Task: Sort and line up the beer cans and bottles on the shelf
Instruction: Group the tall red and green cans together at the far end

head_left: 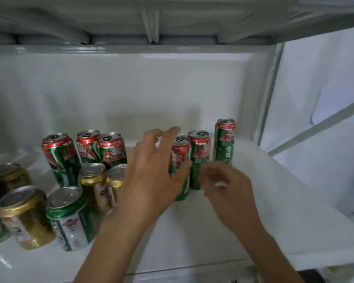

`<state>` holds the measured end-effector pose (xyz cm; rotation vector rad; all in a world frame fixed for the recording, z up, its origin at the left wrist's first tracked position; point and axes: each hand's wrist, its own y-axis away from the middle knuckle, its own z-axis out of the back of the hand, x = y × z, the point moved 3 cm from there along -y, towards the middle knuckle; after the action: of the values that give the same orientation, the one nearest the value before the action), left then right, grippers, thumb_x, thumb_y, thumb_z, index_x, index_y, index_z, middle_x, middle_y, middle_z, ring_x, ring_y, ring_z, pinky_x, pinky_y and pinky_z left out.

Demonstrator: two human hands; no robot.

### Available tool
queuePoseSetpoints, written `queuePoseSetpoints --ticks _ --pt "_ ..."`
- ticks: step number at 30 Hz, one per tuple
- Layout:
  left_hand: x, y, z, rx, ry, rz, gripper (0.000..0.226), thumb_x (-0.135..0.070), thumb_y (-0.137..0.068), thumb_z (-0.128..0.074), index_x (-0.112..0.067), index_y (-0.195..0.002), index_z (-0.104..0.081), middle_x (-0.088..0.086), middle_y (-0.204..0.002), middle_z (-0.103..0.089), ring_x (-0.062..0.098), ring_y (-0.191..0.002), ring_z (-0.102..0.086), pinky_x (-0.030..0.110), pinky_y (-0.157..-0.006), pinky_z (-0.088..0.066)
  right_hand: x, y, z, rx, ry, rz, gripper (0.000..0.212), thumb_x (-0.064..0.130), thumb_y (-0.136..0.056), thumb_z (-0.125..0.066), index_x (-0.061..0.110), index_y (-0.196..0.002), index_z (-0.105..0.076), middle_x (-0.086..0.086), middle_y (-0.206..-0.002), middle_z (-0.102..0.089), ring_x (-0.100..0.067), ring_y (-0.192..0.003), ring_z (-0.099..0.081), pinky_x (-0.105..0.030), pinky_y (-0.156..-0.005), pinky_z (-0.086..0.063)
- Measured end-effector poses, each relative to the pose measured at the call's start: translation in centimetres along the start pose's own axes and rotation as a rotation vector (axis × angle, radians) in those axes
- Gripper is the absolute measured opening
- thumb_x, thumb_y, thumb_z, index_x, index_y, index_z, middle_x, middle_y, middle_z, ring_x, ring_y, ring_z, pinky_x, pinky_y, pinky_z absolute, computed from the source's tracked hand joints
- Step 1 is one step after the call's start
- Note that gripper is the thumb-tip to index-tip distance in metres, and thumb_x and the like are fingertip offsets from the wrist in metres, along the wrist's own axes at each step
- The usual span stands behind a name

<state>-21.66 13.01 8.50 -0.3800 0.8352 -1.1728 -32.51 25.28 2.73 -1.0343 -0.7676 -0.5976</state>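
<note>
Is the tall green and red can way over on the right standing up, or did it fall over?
Standing up. The tall green and red can on the white shelf shows its silver top with the pull tab facing up, apart from both hands.

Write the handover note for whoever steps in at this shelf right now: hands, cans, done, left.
Left hand: open, fingers spread, reaching at the nearest of three tall red-and-green cans on the right; whether it touches is unclear.
Right hand: blurred, fingers curled near the middle can; grip cannot be told.
The third tall can stands apart, further back right.
Done: those three stand roughly in a row on the shelf.
Left: three more red-and-green cans stand back left, with gold cans and a green-and-white can bunched in front, unsorted. No bottles in view.
</note>
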Motion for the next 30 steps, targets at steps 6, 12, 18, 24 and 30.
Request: queuePoseSetpoints --ticks 6,12,18,24,30 --pt "1.7 -4.4 -4.7 0.291 -0.179 0.141 0.078 -0.052 -0.090 -0.070 -0.036 -0.154 -0.027 0.007 -0.137 -0.052 0.032 -0.126 -0.050 0.046 -0.111 -0.038 -4.9 -8.7 0.0 0.347 -0.075 -0.197 0.086 0.008 -0.075 -0.084 0.029 -0.147 -0.041 0.010 -0.137 -0.051 -0.016 -0.128 -0.051 -0.037 -0.103 -0.047" --pt "2.5 -4.3 -5.5 0.226 -0.044 0.140 0.076 -0.043 -0.086 -0.080 -0.030 -0.150 -0.041 0.002 -0.118 -0.057 0.018 -0.102 -0.055 0.030 -0.083 -0.045 -6.5 -11.0 -1.3 0.554 -0.141 -0.208 0.078 0.010 -0.067 -0.091 0.024 -0.136 -0.059 0.006 -0.118 -0.074 -0.013 -0.109 -0.071 -0.040 -0.101 -0.056" --pt "1.9 -5.1 -6.2 0.223 0.031 0.068 0.072 -0.040 -0.085 -0.082 -0.027 -0.147 -0.048 0.002 -0.112 -0.058 0.018 -0.099 -0.057 0.021 -0.073 -0.039 -8.0 -10.3 2.1 0.393 -0.131 -0.159 0.067 0.015 -0.059 -0.097 0.029 -0.119 -0.069 0.008 -0.109 -0.078 -0.013 -0.103 -0.074 -0.043 -0.099 -0.057" --pt "0.5 -6.2 -8.9 0.263 0.141 0.037 0.068 -0.042 -0.087 -0.079 -0.029 -0.147 -0.047 0.004 -0.117 -0.056 0.022 -0.105 -0.057 0.029 -0.086 -0.043 -9.1 -9.7 6.7 0.263 -0.019 -0.185 0.065 0.021 -0.060 -0.097 0.030 -0.117 -0.067 0.011 -0.108 -0.075 -0.011 -0.099 -0.072 -0.032 -0.089 -0.057" --pt "-1.1 -6.9 -10.5 0.312 0.218 -0.002 0.060 -0.036 -0.092 -0.075 -0.030 -0.145 -0.047 -0.003 -0.110 -0.052 0.016 -0.103 -0.054 0.019 -0.075 -0.042 -9.5 -9.3 7.8 0.280 -0.022 -0.178 0.070 0.019 -0.065 -0.095 0.025 -0.128 -0.063 0.010 -0.114 -0.073 -0.009 -0.101 -0.070 -0.031 -0.090 -0.057"
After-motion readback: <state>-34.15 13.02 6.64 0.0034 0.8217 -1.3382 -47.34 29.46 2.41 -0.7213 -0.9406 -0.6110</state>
